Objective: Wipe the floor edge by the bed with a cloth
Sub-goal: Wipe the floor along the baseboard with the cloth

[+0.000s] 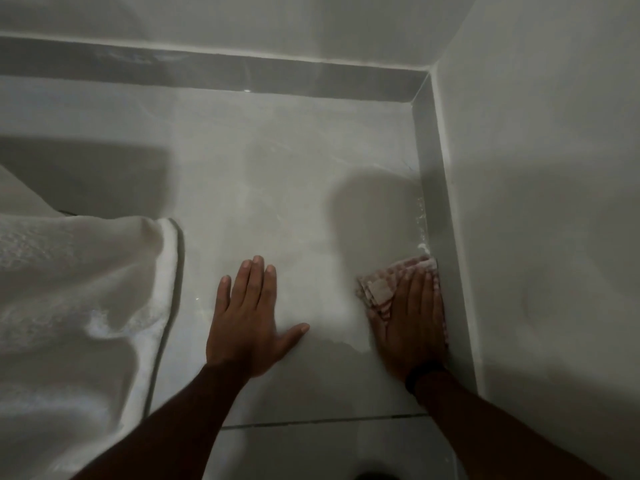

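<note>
Left hand [247, 318] flat on floor [277, 188]; blurred right hand [414, 323], seemingly flat, half-hides cloth [381, 289].

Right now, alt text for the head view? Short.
A person's right hand presses a pink checked cloth flat on the pale tiled floor against the grey skirting near a wall corner. The left hand rests flat on the floor, with white bedding hanging at the left.

Dim, hazy, soft picture; a broad shadow lies on the floor [277, 188], and straight edges bow from wide-angle distortion.
</note>
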